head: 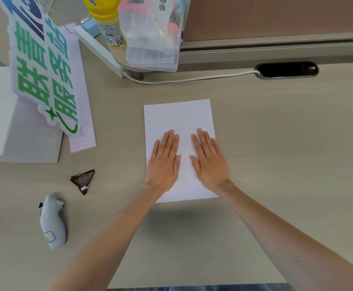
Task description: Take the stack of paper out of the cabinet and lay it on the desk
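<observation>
White rectangular stack of paper (179, 122) lying flat near the middle of the beige laminate desk (276, 143), long edges running toward the back edge. Left hand (164, 164) and right hand (210, 162) both spread palm-down on the stack's near half, fingers extended and close together, thumbs toward each other, gripping nothing. No cabinet in view.

Judged step: the last one, pressing or squaring the stack where it has been laid. Task looks all but finished.

Next move, as a judgement: lift both palms straight up without dragging the top sheets, so the edges stay aligned.

Toward the left edge, well apart from the stack: a dark brown triangular foil wrapper (83, 180) and a pale grey handheld controller (52, 221).
</observation>
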`<state>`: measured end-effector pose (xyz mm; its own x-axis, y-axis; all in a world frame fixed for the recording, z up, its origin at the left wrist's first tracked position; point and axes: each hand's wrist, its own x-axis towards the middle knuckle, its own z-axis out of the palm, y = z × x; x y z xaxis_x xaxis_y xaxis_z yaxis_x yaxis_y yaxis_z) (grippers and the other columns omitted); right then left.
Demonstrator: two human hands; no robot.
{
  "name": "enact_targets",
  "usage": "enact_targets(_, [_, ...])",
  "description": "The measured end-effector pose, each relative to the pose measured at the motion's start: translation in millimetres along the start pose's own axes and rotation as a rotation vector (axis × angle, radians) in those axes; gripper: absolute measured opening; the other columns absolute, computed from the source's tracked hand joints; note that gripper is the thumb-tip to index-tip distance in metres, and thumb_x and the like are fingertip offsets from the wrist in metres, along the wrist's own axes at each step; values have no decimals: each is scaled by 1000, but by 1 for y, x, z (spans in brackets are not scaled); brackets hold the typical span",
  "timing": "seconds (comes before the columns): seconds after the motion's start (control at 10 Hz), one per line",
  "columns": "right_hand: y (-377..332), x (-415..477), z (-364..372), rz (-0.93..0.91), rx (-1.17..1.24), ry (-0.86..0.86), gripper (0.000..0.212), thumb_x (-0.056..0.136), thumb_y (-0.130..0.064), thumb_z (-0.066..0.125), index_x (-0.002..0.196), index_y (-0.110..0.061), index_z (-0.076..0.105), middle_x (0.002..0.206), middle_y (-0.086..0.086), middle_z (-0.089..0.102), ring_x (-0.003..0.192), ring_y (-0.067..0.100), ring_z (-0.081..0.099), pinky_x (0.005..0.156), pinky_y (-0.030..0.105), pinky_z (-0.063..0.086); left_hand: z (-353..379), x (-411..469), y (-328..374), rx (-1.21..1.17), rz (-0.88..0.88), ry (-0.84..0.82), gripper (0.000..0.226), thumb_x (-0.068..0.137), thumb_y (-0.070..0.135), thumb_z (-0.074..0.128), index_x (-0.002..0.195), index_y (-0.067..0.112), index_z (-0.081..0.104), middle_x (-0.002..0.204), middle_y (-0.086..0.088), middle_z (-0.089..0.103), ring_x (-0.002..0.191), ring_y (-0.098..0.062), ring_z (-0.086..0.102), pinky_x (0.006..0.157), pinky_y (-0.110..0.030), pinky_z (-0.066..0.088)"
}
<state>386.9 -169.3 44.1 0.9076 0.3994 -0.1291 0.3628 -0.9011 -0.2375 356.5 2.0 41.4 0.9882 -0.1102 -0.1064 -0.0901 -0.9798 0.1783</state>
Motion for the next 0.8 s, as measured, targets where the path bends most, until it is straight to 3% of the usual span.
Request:
enact_targets(0.2, [-2, 1, -5, -3, -6, -30, 60, 100, -39, 19, 153, -14, 7, 163, 6, 2, 151, 19, 0, 123, 36, 8, -2, 2, 0, 18, 0, -13, 57, 101, 29, 19, 154, 8, 12, 164, -8, 7, 152, -21, 4, 123, -42, 12])
enact_targets(0.3, [-3, 3, -14, -5, 1, -83, 61, 98, -39, 20, 153, -13, 10, 163, 7, 4, 151, 21, 4, 123, 36, 8, -10, 4, -1, 45, 3, -32, 57, 100, 31, 23, 152, 8, 22, 162, -9, 18, 150, -24, 17, 121, -42, 20])
enact_targets(0.4, [-5, 10, -33, -3, 15, -193, 62, 98, -35, 29, 153, -12, 11, 163, 7, 3, 150, 23, 5, 122, 36, 12, -29, 14, -3, 12, 5, -61, 54, 97, 34, 27, 140, 8, 46, 151, -9, 42, 138, -29, 42, 112, -41, 36])
enact_targets(0.5, [-10, 20, -61, 19, 52, -230, 59, 94, -17, 42, 149, -8, 21, 159, 9, 20, 146, 24, 20, 116, 34, 24, -50, 26, -3, -70, -15, -58, 50, 95, 33, 25, 128, 10, 54, 139, -6, 52, 126, -28, 49, 102, -38, 37])
enact_targets(0.6, [-18, 20, -94, 74, 185, -155, 41, 91, -5, 42, 132, -6, 43, 135, 10, 50, 124, 28, 48, 95, 38, 44, -78, 27, 6, -285, -123, -34, 28, 97, 18, 34, 108, 8, 58, 111, -8, 60, 104, -30, 56, 84, -40, 44])
enact_targets(0.8, [-26, 2, -149, 119, 648, 92, 16, 89, -6, 50, 98, -8, 64, 93, 5, 70, 83, 24, 66, 77, 42, 54, -151, 13, 33, -837, -239, 121, 23, 95, 10, 37, 87, 14, 59, 78, -1, 64, 74, -20, 62, 68, -37, 52])
